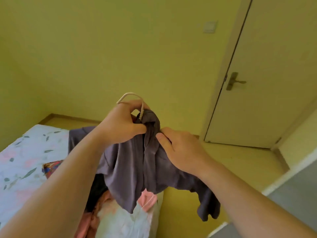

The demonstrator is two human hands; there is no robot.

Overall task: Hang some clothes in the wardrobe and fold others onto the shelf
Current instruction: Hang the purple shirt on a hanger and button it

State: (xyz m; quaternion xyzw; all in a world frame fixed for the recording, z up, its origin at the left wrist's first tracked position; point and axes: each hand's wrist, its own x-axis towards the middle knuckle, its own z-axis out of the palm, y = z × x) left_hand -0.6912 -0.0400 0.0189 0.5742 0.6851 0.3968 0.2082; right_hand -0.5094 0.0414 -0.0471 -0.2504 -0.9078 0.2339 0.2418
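Observation:
A dark purple-grey shirt [130, 169] hangs in the air over the bed's corner, draped on a cream hanger [130, 96] whose hook sticks up above the collar. My left hand [123, 124] grips the hanger's neck together with the bunched collar cloth. My right hand [180, 148] pinches the shirt's fabric just right of the collar, thumb pressed on the cloth. The hanger's arms are hidden inside the shirt. One sleeve [208, 208] dangles at the lower right.
A bed with a floral sheet [25, 152] lies at the lower left, with pink clothes [147, 200], a black garment [97, 191] and a colourful patterned item [51, 166] on it. A closed door [267, 69] with a lever handle stands at right. Yellow floor [240, 160] runs between.

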